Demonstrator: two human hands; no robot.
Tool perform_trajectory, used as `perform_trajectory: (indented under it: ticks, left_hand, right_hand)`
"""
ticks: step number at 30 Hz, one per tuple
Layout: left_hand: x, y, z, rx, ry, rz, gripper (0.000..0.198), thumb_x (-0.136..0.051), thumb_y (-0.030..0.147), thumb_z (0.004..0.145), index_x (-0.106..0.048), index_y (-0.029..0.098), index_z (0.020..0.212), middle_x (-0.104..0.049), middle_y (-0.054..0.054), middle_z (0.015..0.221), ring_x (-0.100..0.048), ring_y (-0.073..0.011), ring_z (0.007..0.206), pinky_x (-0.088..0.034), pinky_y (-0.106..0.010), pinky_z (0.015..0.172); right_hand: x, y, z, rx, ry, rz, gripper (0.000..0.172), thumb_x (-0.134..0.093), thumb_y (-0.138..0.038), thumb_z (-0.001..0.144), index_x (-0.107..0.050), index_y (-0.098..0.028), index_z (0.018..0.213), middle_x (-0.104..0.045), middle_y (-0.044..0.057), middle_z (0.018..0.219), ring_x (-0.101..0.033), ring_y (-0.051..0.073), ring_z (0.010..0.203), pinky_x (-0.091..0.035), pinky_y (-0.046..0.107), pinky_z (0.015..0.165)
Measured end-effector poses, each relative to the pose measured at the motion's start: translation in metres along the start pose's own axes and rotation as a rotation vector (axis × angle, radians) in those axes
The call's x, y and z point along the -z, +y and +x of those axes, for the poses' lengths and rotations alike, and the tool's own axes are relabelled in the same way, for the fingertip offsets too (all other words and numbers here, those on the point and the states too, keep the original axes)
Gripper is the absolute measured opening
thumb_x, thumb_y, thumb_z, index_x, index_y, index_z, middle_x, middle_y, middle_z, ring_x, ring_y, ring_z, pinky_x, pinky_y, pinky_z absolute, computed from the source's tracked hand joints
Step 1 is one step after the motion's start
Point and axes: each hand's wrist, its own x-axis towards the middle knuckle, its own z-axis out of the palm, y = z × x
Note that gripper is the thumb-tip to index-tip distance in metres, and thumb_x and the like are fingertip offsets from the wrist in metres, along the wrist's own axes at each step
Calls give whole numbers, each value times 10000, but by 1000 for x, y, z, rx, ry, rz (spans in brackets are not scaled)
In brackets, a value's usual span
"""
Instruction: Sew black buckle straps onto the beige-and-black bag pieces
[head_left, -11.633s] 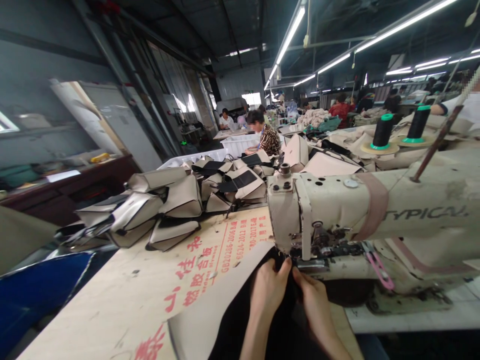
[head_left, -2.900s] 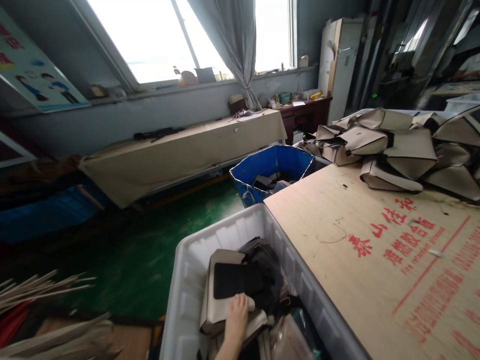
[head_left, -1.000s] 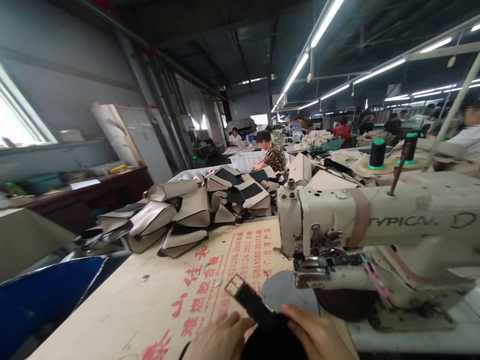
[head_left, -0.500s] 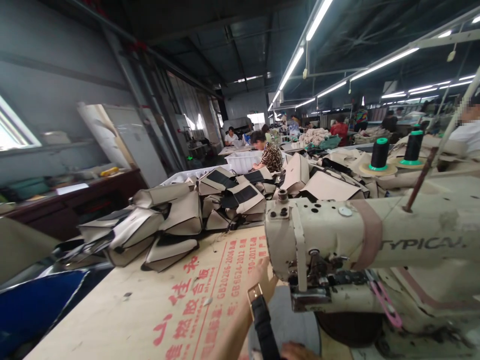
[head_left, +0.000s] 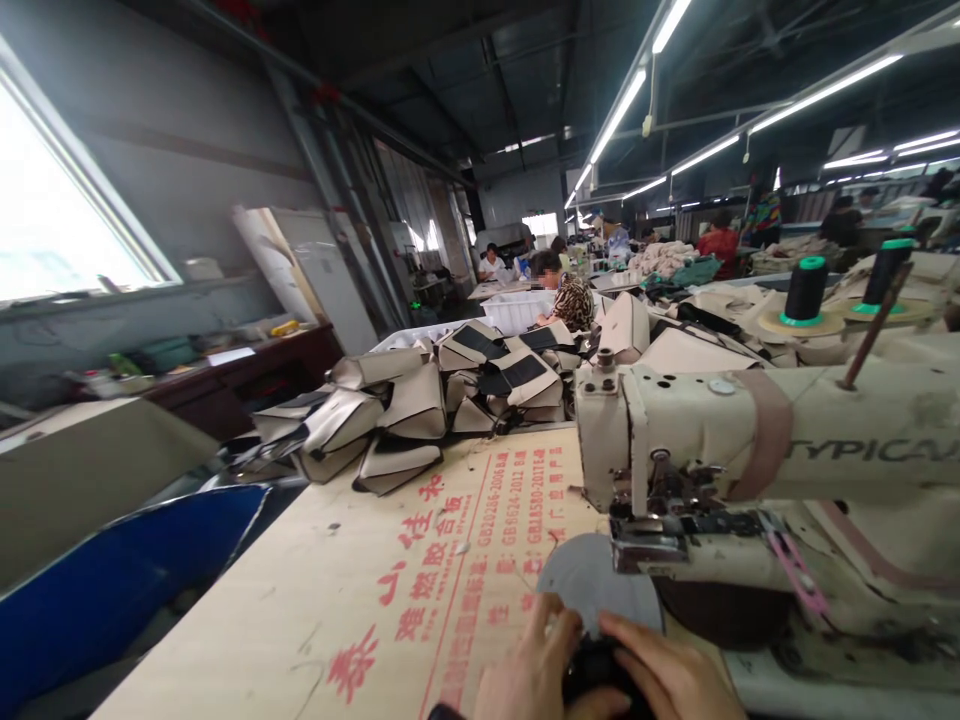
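At the bottom of the view my left hand [head_left: 529,660] and my right hand [head_left: 667,670] come together, fingers curled round a dark bundle, which looks like the black strap [head_left: 600,668]. Its buckle does not show; the fingers cover much of it. Just beyond the fingertips lies a grey round disc [head_left: 592,575] on the printed plywood table. The sewing machine [head_left: 690,430] stands to the right, its head and arm close above and behind my right hand. A pink-handled tool [head_left: 799,575] rests against the machine's lower arm.
Several beige bags with black trim [head_left: 412,400] are piled along the far edge of the plywood tabletop [head_left: 337,560]. A blue bin [head_left: 135,600] stands at the left. Black thread cones [head_left: 806,290] sit behind the machine. Other people [head_left: 570,300] work farther back.
My left hand has drawn back from beneath the machine head towards me and joined my right hand at the black strap. The strap's gold buckle has gone from sight. The view has shifted left.
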Motion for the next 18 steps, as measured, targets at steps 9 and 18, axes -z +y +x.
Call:
perform_trajectory:
  ticks: [9,18]
  left_hand:
    - [18,10,32,-169,83,-80,488,-551,464,765,-471,246,1195,-571,-47,1057,-577,-212,936,-448,-311,797]
    - [12,15,40,-153,200,-208,78,-609,232,708,-543,191,713,-596,13,813,-547,-148,771,-413,-251,678]
  right_hand:
    - [31,14,19,-143,-45,245,301,-415,-353,915,-581,-237,1137,-600,21,1110,-542,188,1057,-420,329,953]
    - [36,-3,24,-144,2,123,254,-546,-415,839,-611,-222,992,-572,30,984,-501,179,992,-412,302,895]
